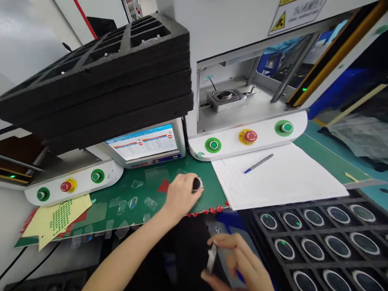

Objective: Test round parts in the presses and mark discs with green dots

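My left hand [182, 192] is closed on a round black disc with a pale rim [197, 184], at the green bench top [161, 178]. Lower down, in front of the bench edge, my right hand [240, 264] pinches a small round part with a silvery rim [211, 257] between thumb and fingers, turned almost edge-on and slightly blurred. To its right, a black foam tray [263, 254] holds several round dark discs with pale rings [314, 217] in its compartments, some with green dots.
A press holds a metal fixture [229, 100] behind a panel with green buttons and a red stop button [250, 136]. Stacked black trays [135, 84] overhang a screen [146, 144]. Paper [275, 182] with a pen [259, 163], a yellow sticker sheet [59, 217] and clear film scraps lie on the bench.
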`<action>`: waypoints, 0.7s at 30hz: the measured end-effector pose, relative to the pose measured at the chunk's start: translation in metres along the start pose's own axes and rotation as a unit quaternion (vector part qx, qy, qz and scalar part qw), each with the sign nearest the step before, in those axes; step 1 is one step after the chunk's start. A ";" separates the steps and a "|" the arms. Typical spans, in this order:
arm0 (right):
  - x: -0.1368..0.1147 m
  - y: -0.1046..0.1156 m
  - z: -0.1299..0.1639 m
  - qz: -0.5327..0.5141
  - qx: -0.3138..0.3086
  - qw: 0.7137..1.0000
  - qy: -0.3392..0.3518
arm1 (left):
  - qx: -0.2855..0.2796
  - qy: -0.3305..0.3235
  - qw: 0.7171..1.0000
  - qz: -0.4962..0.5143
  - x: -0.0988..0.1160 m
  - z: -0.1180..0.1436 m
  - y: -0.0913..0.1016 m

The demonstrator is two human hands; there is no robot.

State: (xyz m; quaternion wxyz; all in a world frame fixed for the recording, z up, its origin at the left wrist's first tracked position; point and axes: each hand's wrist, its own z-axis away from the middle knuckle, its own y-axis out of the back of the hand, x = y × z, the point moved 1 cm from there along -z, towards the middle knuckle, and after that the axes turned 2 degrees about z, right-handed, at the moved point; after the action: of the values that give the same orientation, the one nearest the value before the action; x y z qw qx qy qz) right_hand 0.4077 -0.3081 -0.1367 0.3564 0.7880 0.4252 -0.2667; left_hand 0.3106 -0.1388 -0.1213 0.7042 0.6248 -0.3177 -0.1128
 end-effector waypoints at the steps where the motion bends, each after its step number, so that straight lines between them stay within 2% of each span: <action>1: 0.008 -0.001 -0.007 0.023 -0.019 1.000 -0.010 | 0.008 0.017 1.000 -0.007 -0.017 0.006 0.012; 5: 0.061 -0.013 -0.050 0.127 -0.141 0.979 -0.069 | 0.017 0.083 0.995 -0.045 -0.087 0.034 0.048; 8: 0.097 -0.029 -0.089 0.186 -0.197 0.958 -0.091 | 0.012 0.113 0.992 -0.060 -0.123 0.052 0.054; 12: 0.116 -0.049 -0.121 0.262 -0.277 0.920 -0.094 | 0.005 0.115 0.992 -0.056 -0.140 0.063 0.041; 16: 0.118 -0.061 -0.127 0.311 -0.329 0.888 -0.086 | 0.009 0.090 0.995 -0.041 -0.141 0.066 0.030; 19: 0.119 -0.058 -0.124 0.324 -0.342 0.879 -0.075 | 0.032 0.085 0.996 -0.024 -0.151 0.071 0.038; 21: 0.120 -0.046 -0.122 0.326 -0.337 0.881 -0.065 | 0.064 0.103 0.993 -0.012 -0.168 0.078 0.052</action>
State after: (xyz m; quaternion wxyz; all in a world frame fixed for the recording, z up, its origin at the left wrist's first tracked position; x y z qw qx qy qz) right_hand 0.4416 -0.1362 -0.1655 0.6942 0.6953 0.1844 -0.0266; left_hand 0.1221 -0.0979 -0.1216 0.6906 0.6805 -0.2423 -0.0363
